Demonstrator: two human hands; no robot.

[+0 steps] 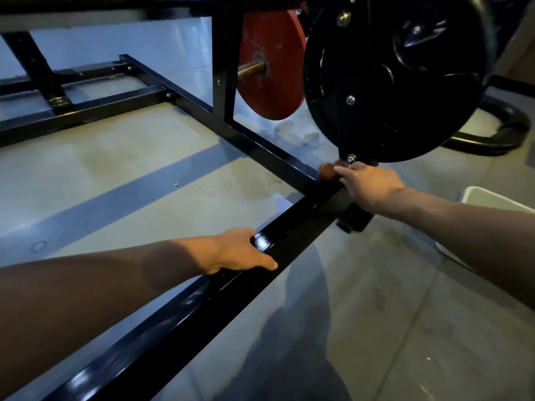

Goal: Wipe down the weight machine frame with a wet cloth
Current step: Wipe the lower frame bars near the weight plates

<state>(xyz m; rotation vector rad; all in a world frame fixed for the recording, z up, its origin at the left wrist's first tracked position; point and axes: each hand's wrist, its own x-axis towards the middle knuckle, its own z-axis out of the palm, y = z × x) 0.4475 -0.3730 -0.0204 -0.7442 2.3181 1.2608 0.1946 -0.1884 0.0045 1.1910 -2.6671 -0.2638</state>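
Note:
The weight machine's black steel frame (179,322) runs low over the floor, one bar slanting from bottom left up to a corner joint in the middle right. My left hand (240,251) rests on that bar, fingers curled over its top edge. My right hand (367,188) reaches to the corner joint under the black weight plate (396,82) and presses a small brown cloth (328,170) against the frame. Only an edge of the cloth shows past my fingers.
A red weight plate (272,65) hangs on a metal peg behind the upright post. A white bucket or bin (492,199) stands on the floor at the right edge. A curved black base tube (503,134) lies behind the black plate. The tiled floor shows damp patches.

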